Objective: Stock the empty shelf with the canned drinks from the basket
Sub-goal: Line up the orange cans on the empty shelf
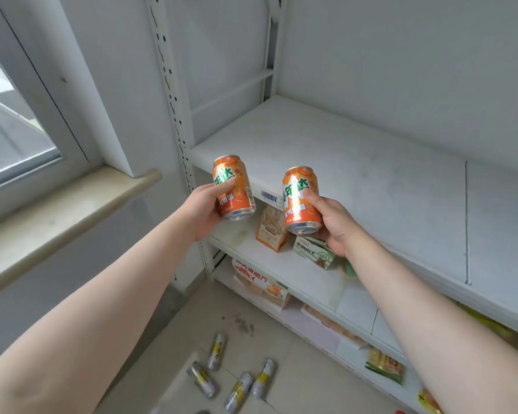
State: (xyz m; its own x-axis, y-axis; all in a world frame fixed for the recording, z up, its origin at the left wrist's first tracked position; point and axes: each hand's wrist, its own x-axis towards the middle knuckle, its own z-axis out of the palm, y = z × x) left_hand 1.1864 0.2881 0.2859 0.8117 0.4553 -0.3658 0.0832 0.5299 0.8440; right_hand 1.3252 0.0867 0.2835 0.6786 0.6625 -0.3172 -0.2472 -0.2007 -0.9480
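My two forearms fill the bottom of the view, reaching up toward the rack. My left hand [205, 209] has its fingers and thumb wrapped round an orange can [233, 186], held upright with a slight lean, just off the front left corner of the empty shelf [356, 174] and not yet over it. My right hand [332, 225] grips a second orange can [301, 201] from below and behind, tilted a little, in front of the shelf's front edge near the barcode label [269, 196]. Neither can touches the shelf board. The basket is not in view.

On the shelf below stand an orange snack bag [269, 231] and a green-and-white carton [313, 252], directly under my right hand. Lower shelves hold more packets. On the floor by the rack's foot lie several silver-and-yellow cans [237, 372] on their sides.

As I judge it, the risks are these: the left can sits close to the perforated upright post [174, 94], so lifting it inward could clip the post or the shelf lip and knock it loose. The right can, held low on its body, may tip when set down at a tilt and roll toward the front edge, dropping onto the goods below. Setting both at once divides my attention.
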